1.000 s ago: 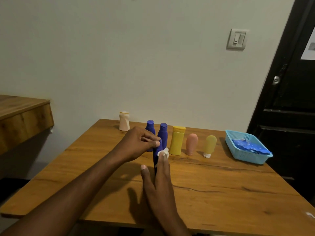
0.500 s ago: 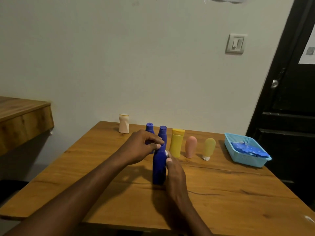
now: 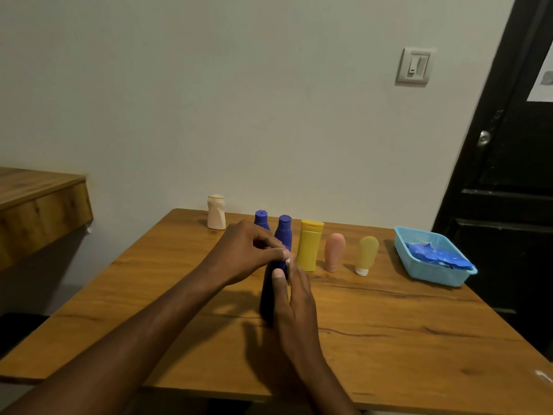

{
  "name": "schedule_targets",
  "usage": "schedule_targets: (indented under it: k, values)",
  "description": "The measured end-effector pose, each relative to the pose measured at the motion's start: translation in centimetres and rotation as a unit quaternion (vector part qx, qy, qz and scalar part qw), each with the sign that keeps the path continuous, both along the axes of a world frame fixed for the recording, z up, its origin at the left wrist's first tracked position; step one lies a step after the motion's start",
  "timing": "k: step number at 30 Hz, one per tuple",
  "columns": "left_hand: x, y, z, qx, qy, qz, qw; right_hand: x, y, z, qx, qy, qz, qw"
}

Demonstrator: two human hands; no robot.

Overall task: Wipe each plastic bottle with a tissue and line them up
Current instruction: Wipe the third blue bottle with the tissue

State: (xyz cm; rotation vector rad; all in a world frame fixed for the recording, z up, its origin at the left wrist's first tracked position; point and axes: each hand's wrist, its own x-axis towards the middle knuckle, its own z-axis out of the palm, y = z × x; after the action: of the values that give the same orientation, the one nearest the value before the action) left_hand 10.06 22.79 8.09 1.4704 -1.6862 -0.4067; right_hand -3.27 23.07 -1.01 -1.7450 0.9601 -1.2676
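- A white bottle [image 3: 216, 216] is standing upright at the counter's [image 3: 389, 324] far edge, apart from the row.
- The left hand [image 3: 248, 256] is reaching in from the left, its fingers curled and pinching the top of the held bottle [image 3: 267, 298].
- The first blue bottle [image 3: 261, 219] is standing upright at the row's left end, half hidden behind that hand.
- The held bottle, dark blue, is standing on the counter in front of the row, long axis vertical and top pointing up.
- The second blue bottle [image 3: 284, 232] is standing upright, cap up.
- A scrap of tissue [image 3: 288, 261] is showing at the held bottle's neck.
- The right hand [image 3: 294, 298] is gripping the tissue against the held bottle, thumb on its front and fingers round its right side.
- A yellow bottle [image 3: 309, 245] is standing cap up.
- A pink tube [image 3: 334, 252] and a yellow tube [image 3: 367, 254] are standing cap down.
- A blue basket [image 3: 431, 275] is holding a blue packet [image 3: 437, 256].
- A paper [image 3: 543, 82] is hanging on the door [image 3: 508, 175], its print too blurred to read.
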Motion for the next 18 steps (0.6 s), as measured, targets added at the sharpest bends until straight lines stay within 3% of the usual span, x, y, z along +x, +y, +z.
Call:
schedule_targets:
  k: [8, 12, 18]
  values:
    - [0.3, 0.7, -0.3, -0.004, 0.029, 0.026, 0.999, -0.3, 1.7, -2.3, 0.122, -0.012, -0.005, 0.993]
    - [0.1, 1.1, -0.3, -0.006, 0.029, 0.027, 0.999, 0.1, 3.5, -0.6, 0.111, 0.000, 0.002, 0.994]
    - [0.2, 1.2, -0.2, -0.010, 0.029, 0.031, 0.999, 0.7, 1.5, 1.1, 0.023, -0.036, 0.013, 0.999]
